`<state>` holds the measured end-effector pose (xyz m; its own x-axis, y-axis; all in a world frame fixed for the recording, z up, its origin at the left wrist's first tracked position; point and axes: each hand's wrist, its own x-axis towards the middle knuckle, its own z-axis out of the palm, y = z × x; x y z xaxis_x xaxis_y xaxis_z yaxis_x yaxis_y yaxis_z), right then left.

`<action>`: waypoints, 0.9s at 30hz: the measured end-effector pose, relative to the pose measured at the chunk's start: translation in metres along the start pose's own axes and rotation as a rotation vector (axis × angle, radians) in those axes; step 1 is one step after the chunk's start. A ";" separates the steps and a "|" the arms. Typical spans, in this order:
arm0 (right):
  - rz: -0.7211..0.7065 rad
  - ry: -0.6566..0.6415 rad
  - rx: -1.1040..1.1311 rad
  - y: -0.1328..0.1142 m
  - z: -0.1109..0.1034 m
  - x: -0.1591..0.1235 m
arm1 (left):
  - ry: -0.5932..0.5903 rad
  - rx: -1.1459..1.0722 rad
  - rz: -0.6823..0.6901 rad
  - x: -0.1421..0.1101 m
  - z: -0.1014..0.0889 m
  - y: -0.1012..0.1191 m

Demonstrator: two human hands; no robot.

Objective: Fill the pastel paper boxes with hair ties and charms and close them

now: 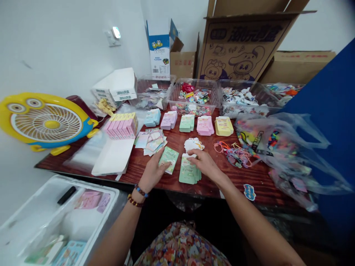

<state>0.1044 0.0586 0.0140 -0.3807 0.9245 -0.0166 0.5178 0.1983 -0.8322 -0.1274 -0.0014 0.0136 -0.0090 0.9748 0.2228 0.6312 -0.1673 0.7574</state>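
Note:
My left hand is closed around a small green printed box, held just above the tabletop. With its fingers and thumb, my right hand grips the top of a fanned stack of flat green cartons lying near the table's front edge. Right behind that stack lies a pile of white die-cut stickers. Loose pastel cards are spread beyond my left hand. To the right of my right hand sits a tangle of coloured cords.
Stacks of blue, purple, green, pink and yellow cartons form a row. Clear bins of trinkets stand behind. On the left are a tray of filled pink boxes and a yellow fan; plastic bags lie right. A foam box stands below left.

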 end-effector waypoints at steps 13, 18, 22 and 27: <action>0.073 -0.051 -0.356 0.024 -0.007 0.015 | 0.194 0.340 -0.094 0.003 -0.001 0.000; -0.068 -0.024 0.170 0.017 -0.031 0.002 | 0.085 -0.203 0.018 -0.006 0.006 0.042; -0.220 -0.034 0.213 -0.018 -0.044 -0.024 | -0.478 -0.831 -0.159 -0.005 0.031 0.063; -0.269 0.058 -0.112 -0.032 -0.055 -0.051 | -0.582 -1.077 -0.281 -0.007 0.053 0.071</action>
<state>0.1491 0.0225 0.0718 -0.4735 0.8500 0.2308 0.4869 0.4709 -0.7356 -0.0419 -0.0121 0.0334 0.4755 0.8710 -0.1233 -0.2920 0.2885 0.9118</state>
